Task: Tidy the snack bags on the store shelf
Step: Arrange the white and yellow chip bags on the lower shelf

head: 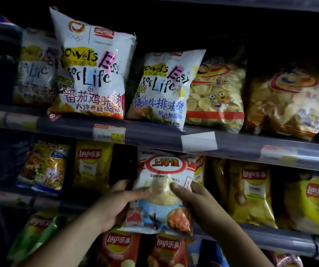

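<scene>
A white and red shrimp flakes bag [162, 170] stands upright at the middle shelf's front, between yellow Lay's bags. My left hand [116, 201] grips its left edge, thumb across the front. My right hand [195, 199] grips its right edge, thumb on the clear window. The bag's bottom hangs over the middle shelf rail [270, 237]. On the upper shelf a tall white chip bag [93, 70] leans left, and a smaller white bag [164, 87] leans beside it.
Clear potato chip bags [216, 93] fill the upper shelf's right. Yellow Lay's bags [251, 193] stand right of my hands, another [91, 166] to the left. Red Lay's bags [118, 247] sit on the shelf below. The upper shelf rail [154, 135] carries price tags.
</scene>
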A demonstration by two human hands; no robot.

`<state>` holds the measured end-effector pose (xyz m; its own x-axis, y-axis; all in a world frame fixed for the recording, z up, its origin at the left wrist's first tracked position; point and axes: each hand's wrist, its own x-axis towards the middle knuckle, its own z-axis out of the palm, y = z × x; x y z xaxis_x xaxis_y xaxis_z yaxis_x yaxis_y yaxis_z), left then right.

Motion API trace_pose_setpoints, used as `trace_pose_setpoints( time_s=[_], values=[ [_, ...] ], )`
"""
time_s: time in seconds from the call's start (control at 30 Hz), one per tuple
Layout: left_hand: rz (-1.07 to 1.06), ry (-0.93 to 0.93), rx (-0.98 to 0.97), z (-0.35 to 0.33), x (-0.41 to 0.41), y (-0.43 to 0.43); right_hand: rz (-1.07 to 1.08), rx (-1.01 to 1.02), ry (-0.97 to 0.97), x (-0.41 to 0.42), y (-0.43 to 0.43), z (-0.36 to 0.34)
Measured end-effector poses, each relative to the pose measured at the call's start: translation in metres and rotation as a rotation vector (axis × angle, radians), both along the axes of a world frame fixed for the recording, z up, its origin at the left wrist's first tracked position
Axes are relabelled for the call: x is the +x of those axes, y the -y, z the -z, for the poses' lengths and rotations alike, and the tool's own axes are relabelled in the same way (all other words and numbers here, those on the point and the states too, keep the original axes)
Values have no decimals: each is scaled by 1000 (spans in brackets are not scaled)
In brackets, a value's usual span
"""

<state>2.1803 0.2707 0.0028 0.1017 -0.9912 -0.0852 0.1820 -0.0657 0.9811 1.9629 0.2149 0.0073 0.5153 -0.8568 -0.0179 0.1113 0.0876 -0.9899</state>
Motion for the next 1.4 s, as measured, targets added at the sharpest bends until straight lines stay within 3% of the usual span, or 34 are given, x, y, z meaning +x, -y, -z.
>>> trace_pose_setpoints(
  time_s=[0.1,0.2,0.4,0.47,0.6,0.73,0.97,1.1,1.23,1.33,1.4],
  values=[
    [120,-126,8,9,12,-5,-112,46,65,-10,-2,4],
    [144,-127,-6,14,15,-8,-171,27,69,-14,-1,6],
    [-133,-59,-156,-6,-4,-6,-216,-32,-31,-18,-3,-1],
    [-222,42,-229,-12,-13,-8,-181,-57,-26,-17,-6,-2],
    [-201,118,-274,-15,-28,-12,10,33,93,-16,-5,-5],
    [-319,199,-353,-18,-24,-6,37,-63,59,-16,-7,-7],
    [-322,124,-278,-15,-17,-5,83,81,265,-18,-6,-10],
    [-309,52,-225,-16,-18,-3,170,191,249,-11,-10,-12],
    [-303,8,-192,-22,-14,-2,120,195,274,-10,-9,-12],
    [-353,47,-240,-25,-13,2,83,106,221,-13,-9,-10],
    [-389,56,-274,-28,-8,6,-15,-7,65,-15,-12,-8]
  ],
)
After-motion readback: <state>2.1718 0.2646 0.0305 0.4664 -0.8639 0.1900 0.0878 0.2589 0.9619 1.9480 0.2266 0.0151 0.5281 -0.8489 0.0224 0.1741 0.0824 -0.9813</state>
